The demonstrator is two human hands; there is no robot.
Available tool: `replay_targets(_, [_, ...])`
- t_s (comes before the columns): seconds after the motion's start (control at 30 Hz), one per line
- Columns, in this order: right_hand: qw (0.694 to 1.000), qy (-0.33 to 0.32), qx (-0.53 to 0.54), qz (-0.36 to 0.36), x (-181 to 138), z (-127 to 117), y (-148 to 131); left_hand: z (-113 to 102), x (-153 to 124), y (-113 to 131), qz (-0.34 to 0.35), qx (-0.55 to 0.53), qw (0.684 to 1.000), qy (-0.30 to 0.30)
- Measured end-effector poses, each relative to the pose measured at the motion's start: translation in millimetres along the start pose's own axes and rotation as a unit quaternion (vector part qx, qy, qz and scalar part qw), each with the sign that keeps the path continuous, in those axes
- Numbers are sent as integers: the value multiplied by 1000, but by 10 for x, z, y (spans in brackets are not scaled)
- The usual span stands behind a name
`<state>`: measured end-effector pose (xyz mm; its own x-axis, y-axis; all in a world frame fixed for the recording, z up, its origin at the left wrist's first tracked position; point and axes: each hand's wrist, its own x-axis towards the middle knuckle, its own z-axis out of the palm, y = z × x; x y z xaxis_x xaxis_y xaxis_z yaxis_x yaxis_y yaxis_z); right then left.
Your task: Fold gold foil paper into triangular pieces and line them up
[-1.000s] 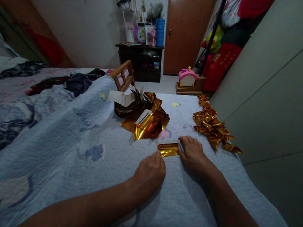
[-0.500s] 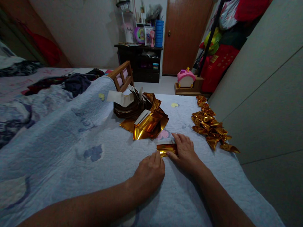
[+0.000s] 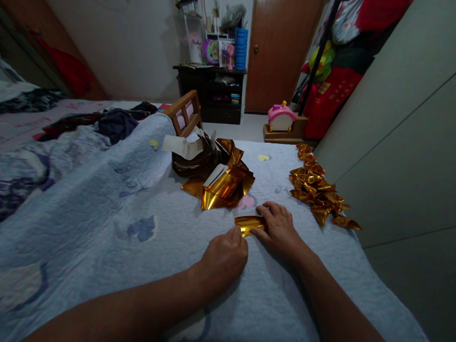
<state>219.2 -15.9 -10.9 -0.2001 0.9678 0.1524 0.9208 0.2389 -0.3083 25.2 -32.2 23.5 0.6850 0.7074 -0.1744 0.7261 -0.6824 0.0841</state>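
Observation:
A small folded strip of gold foil paper [image 3: 248,223] lies on the pale blue quilt [image 3: 135,247] in front of me. My right hand [image 3: 280,230] covers its right end, fingers curled and pressing down on it. My left hand [image 3: 225,258] rests as a loose fist, its fingertips pinching the strip's near left corner. Just beyond lies a loose stack of gold foil sheets [image 3: 225,183]. To the right runs a row of several folded gold pieces [image 3: 319,191].
A dark bundle with white paper [image 3: 193,157] sits behind the gold sheets, next to a wooden frame [image 3: 185,112]. Crumpled clothes and bedding [image 3: 113,124] lie at the left. A pale wall panel [image 3: 401,137] borders the quilt on the right. A door, dark shelf and toys stand far back.
My right hand slid left over the gold strip, from its right end to cover about half of it. The left hand has barely moved.

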Motion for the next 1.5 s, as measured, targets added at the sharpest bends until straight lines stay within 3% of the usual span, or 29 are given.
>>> replay_targets(0.2, [1000,10,9,-5,0,-1,7,54,7,-44,12,-3,1000,20])
replay_targets(0.5, [999,19,43,-4,11,-25,0,75,106,-192,-2,-38,985,167])
replay_targets(1.13, [995,43,83,-19,98,18,38,144,176,-307,8,-142,975,172])
replay_targets(1.5, [965,111,235,-29,93,-91,29,118,214,-338,-61,-326,909,252])
